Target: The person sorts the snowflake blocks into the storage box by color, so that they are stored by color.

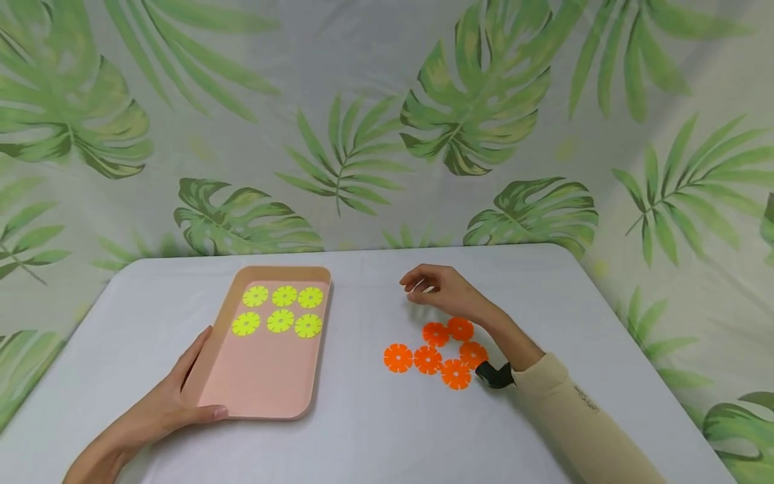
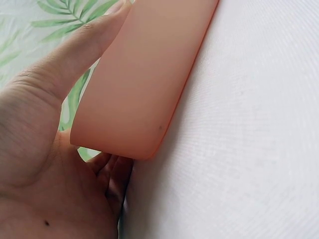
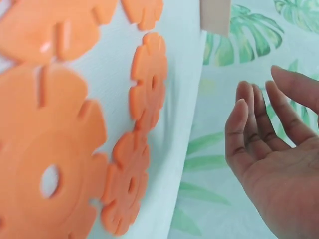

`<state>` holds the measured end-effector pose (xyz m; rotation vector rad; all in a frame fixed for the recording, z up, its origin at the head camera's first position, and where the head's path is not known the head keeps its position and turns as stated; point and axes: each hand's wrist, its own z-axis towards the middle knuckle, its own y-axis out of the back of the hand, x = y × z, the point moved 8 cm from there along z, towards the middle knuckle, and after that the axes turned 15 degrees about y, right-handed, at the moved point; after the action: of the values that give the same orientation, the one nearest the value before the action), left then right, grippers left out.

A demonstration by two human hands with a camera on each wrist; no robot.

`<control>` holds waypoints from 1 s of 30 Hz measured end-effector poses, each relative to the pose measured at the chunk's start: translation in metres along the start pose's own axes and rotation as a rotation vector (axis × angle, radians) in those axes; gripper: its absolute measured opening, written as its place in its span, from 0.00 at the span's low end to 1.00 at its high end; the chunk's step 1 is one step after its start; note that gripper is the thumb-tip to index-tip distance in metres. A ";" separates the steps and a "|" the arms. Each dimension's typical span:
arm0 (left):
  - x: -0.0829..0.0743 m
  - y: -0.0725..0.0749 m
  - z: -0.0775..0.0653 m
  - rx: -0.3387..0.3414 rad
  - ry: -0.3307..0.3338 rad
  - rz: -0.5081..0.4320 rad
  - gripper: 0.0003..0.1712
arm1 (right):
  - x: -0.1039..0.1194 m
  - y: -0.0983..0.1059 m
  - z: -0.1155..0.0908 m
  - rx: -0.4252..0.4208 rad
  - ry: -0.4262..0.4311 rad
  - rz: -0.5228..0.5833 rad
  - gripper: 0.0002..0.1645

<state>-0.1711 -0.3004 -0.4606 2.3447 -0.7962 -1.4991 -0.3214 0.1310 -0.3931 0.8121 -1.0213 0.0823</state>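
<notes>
A pink rectangular tray (image 1: 260, 376) lies on the table's left side. Several yellow notched, flower-shaped discs (image 1: 251, 329) sit in two rows across its far half. My left hand (image 1: 162, 405) grips the tray's near left corner, thumb along the near edge and fingers at the left side. Several orange discs (image 1: 403, 364) of the same shape lie in a loose cluster on the right. My right hand (image 1: 444, 289) hovers just beyond them, fingers loosely bent and holding nothing; the right wrist view shows orange discs (image 3: 75, 199) beside it.
A white cloth covers the table (image 1: 357, 430). Behind it hangs a leaf-patterned backdrop (image 1: 363, 228). A dark wrist-worn device (image 1: 496, 375) sits by the right sleeve, close to the orange discs.
</notes>
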 end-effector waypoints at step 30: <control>0.000 -0.001 0.001 0.010 0.018 0.005 0.69 | -0.033 0.008 -0.058 0.198 -0.112 -0.041 0.27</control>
<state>-0.1722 -0.2997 -0.4612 2.3580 -0.8064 -1.4735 -0.3006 0.1832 -0.4300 1.0268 -1.1139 0.1052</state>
